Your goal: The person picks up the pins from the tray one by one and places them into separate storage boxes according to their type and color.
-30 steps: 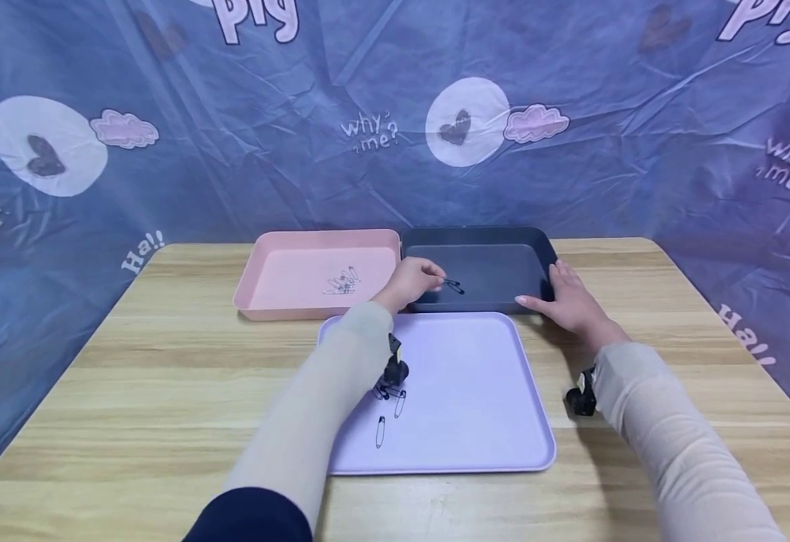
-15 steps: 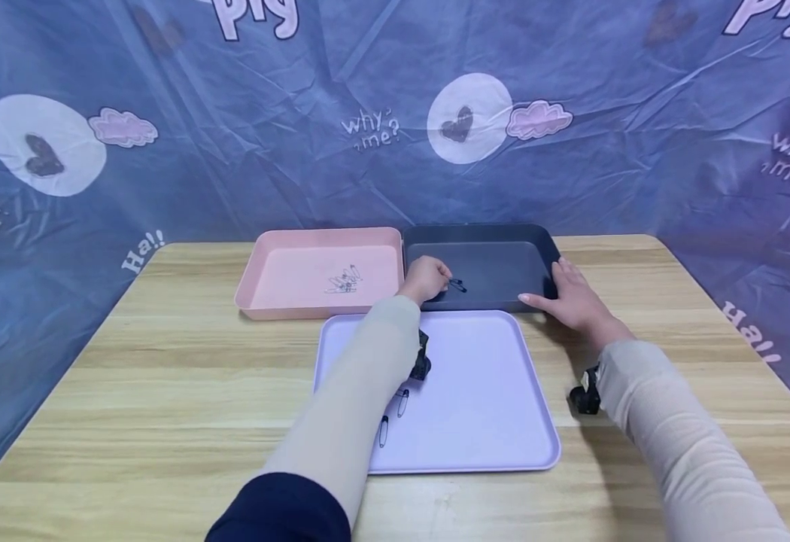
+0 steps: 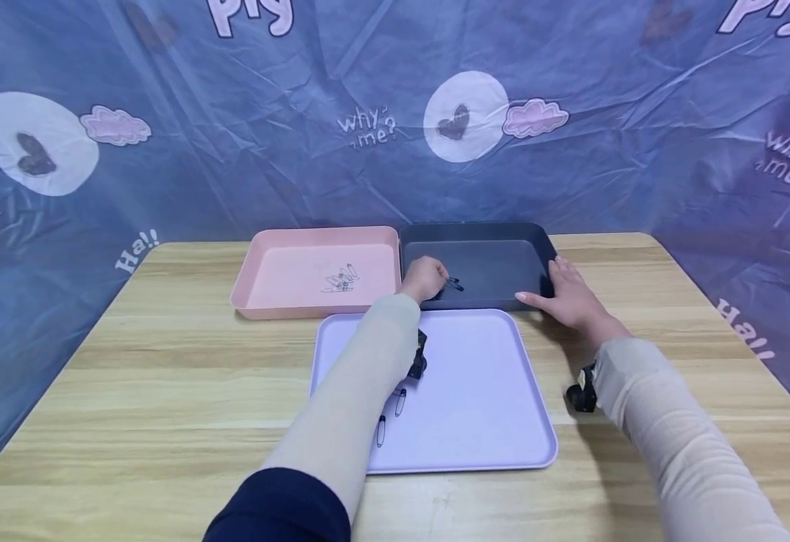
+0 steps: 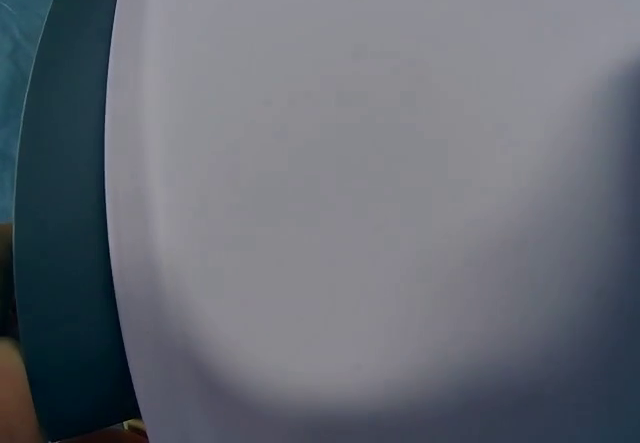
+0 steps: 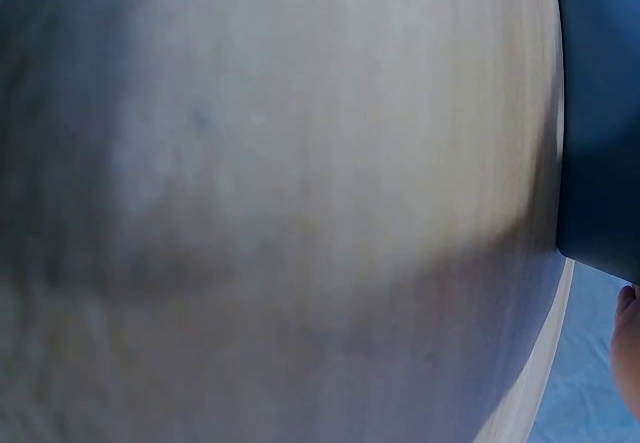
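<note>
A black safety pin [image 3: 455,284] is pinched by the left hand [image 3: 424,278] over the dark tray [image 3: 503,265]; its corner is touched by the flat, relaxed right hand [image 3: 567,297].

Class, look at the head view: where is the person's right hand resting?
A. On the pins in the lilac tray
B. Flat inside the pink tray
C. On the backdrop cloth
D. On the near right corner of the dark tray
D: the right hand rests against the near right corner of the dark tray, apart from the pink tray and lilac tray.

Even soft light; wrist views blurred.
</note>
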{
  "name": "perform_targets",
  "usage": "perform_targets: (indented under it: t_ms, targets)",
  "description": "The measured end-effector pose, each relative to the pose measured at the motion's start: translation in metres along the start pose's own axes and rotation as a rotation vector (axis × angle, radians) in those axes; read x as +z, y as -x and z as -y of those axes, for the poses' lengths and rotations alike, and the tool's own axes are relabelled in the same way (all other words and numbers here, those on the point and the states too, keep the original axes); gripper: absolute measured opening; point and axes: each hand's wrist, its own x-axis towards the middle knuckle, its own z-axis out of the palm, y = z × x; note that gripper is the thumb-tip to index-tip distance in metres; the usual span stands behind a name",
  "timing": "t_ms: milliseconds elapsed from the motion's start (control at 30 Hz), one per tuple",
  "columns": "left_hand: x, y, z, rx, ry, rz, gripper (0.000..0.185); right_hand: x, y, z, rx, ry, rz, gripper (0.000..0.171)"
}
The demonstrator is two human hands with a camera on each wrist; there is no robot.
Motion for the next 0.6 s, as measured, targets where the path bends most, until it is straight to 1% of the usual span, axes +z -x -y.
perform_targets:
  t_ms: [67, 133, 200, 267, 300, 333, 367, 433, 500, 533, 567, 600]
  targets:
    - [-0.001, 0.000, -0.001, -0.004, -0.002, 0.004, 0.019, 0.000, 0.000, 0.001, 0.000, 0.007, -0.001, 0.101]
    - [0.000, -0.004, 0.000, -0.017, -0.005, 0.018, 0.018, 0.000, 0.001, 0.001, 0.000, 0.010, 0.001, 0.101]
    - [-0.002, -0.003, -0.002, -0.020, -0.022, 0.013, 0.018, 0.000, 0.001, 0.002, 0.002, 0.010, 0.005, 0.101]
    - [0.012, -0.026, 0.016, 0.045, -0.028, -0.017, 0.014, 0.001, 0.001, 0.002, 0.003, 0.006, 0.006, 0.101]
    - [0.014, -0.034, 0.022, 0.058, -0.027, -0.007, 0.013, 0.001, 0.001, 0.002, 0.005, 0.004, 0.007, 0.101]
    - [0.019, -0.043, 0.030, 0.097, -0.024, -0.023, 0.011, 0.001, 0.002, 0.002, 0.006, 0.002, 0.007, 0.101]
    - [0.019, -0.046, 0.032, 0.110, -0.027, -0.020, 0.010, 0.001, 0.002, 0.002, 0.008, 0.000, 0.007, 0.102]
    - [0.019, -0.051, 0.036, 0.128, -0.009, 0.014, 0.009, 0.001, 0.002, 0.001, 0.013, 0.000, 0.006, 0.102]
    - [0.000, -0.028, 0.018, 0.087, 0.005, 0.073, 0.012, 0.001, 0.001, 0.001, 0.019, -0.002, 0.008, 0.102]
    - [-0.006, -0.020, 0.011, 0.093, 0.006, 0.076, 0.014, 0.000, 0.001, 0.001, 0.020, -0.005, 0.007, 0.102]
    - [-0.016, -0.007, 0.002, 0.080, 0.009, 0.103, 0.016, 0.000, 0.001, 0.001, 0.022, -0.007, 0.006, 0.103]
    - [-0.023, 0.001, -0.003, 0.087, 0.021, 0.115, 0.018, -0.001, 0.000, 0.001, 0.023, -0.008, 0.006, 0.103]
